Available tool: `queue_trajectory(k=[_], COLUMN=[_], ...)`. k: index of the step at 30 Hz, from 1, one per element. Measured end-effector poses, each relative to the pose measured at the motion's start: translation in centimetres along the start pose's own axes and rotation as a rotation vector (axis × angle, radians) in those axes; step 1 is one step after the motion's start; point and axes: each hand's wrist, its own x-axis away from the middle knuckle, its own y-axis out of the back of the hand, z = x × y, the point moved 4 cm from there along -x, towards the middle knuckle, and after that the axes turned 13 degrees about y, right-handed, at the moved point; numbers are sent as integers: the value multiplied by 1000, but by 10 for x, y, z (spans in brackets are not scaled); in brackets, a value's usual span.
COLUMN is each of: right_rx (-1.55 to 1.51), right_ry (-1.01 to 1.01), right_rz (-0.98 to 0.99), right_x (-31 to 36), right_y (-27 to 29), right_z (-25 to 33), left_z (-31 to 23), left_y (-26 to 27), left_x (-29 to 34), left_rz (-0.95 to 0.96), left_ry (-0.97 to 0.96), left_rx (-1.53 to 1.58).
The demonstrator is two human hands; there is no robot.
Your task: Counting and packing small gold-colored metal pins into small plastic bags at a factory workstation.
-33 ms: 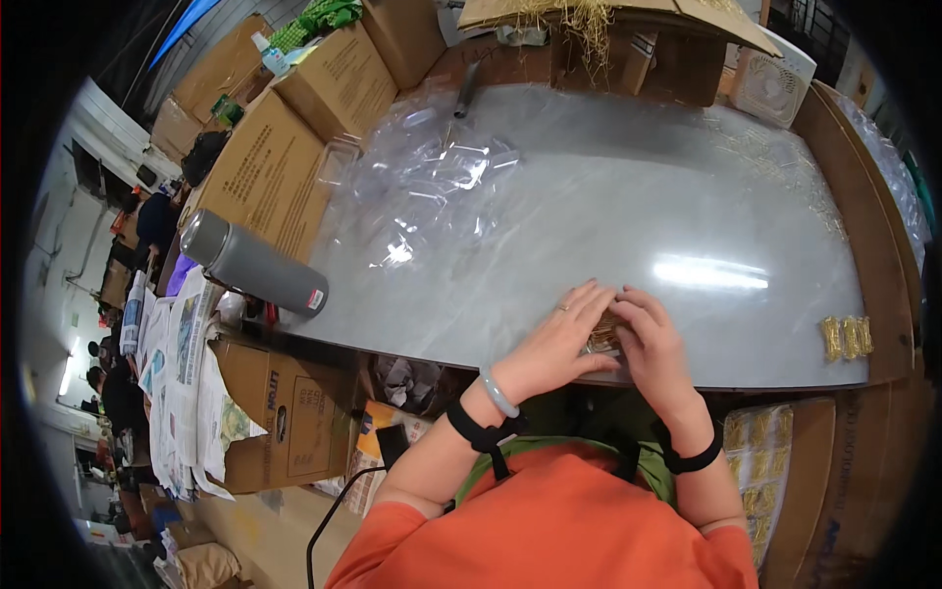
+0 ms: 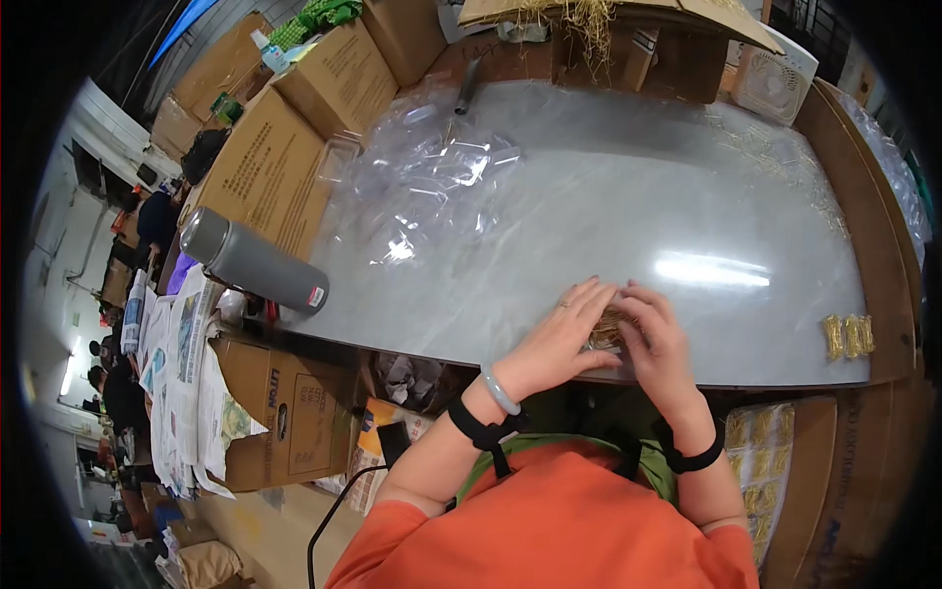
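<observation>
Both hands are cupped around a small bundle of thin gold-coloured pieces [image 2: 604, 329] near the front edge of the grey table [image 2: 579, 196]. My left hand [image 2: 561, 339] lies along its left side, fingers stretched forward and thumb toward me. Bent fingers of my right hand [image 2: 659, 344] press on its right side. The hands hide most of the bundle, so its exact kind is unclear. Similar gold bundles [image 2: 848, 336] stand in a row near the table's right edge. Loose thin gold pieces [image 2: 785, 162] are scattered at the far right.
Clear plastic cases [image 2: 432, 187] lie heaped at the back left. A grey bottle [image 2: 257, 265] leans by the left edge, beside cardboard boxes [image 2: 270, 177]. An open carton [image 2: 628, 69] and a white fan [image 2: 775, 83] stand behind. Packed gold bundles [image 2: 763, 456] fill a box below right.
</observation>
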Motion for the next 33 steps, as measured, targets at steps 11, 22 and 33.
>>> queue_trajectory(k=[11,22,33], right_rx=[333,316,377], right_ry=[-54,-77,-163], right_rz=[221,-71,230], right_x=[32,25,22], right_y=[-6,16,-2], right_z=[15,-5,21], left_z=[-4,-15,-8], left_y=[-10,-2,0], left_x=[7,10,13], left_rz=[-90,-128,-115], left_ry=[-25,-15,-51], left_rx=[-181,-160,-86])
